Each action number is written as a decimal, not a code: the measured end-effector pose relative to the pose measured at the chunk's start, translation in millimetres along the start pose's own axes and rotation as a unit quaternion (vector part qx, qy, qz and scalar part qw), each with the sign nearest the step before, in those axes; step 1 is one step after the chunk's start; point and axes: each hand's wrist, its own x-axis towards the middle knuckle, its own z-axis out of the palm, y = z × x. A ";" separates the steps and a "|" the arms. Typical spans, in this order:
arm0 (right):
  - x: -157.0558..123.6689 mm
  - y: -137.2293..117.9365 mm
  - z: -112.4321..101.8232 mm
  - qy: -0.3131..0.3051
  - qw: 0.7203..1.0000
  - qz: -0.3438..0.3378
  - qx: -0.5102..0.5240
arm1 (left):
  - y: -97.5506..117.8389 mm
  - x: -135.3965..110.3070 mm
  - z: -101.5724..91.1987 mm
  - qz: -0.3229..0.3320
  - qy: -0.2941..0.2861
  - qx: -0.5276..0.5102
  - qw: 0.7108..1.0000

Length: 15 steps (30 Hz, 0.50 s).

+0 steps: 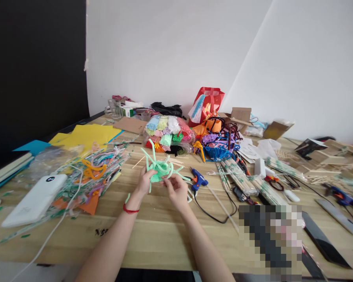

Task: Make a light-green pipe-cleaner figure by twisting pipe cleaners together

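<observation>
Both my hands are raised over the middle of the wooden table [153, 235], pinching a mint-green pipe-cleaner bundle [159, 167] between them. My left hand [144, 183], with a red band at the wrist, grips the bundle's left side. On its right side, my right hand [176, 188] has its fingers closed. Several green stems stick out from the bundle upward and sideways.
A blue glue gun [198, 179] with a black cord lies just right of my hands. Bags of coloured pipe cleaners [169, 134], skewer bundles [238, 176], a white power bank [35, 199], yellow paper [88, 134] and a red bag [208, 102] crowd the table.
</observation>
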 end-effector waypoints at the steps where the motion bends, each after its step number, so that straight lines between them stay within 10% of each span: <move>1: -0.6 0.0 1.3 0.002 1.000 -0.003 0.009 | -0.4 -0.3 -0.5 0.008 -0.004 -0.001 1.000; 15: -12.0 10.7 11.3 0.068 0.994 0.019 -0.082 | 17.2 -10.6 3.6 0.077 -0.078 0.012 0.994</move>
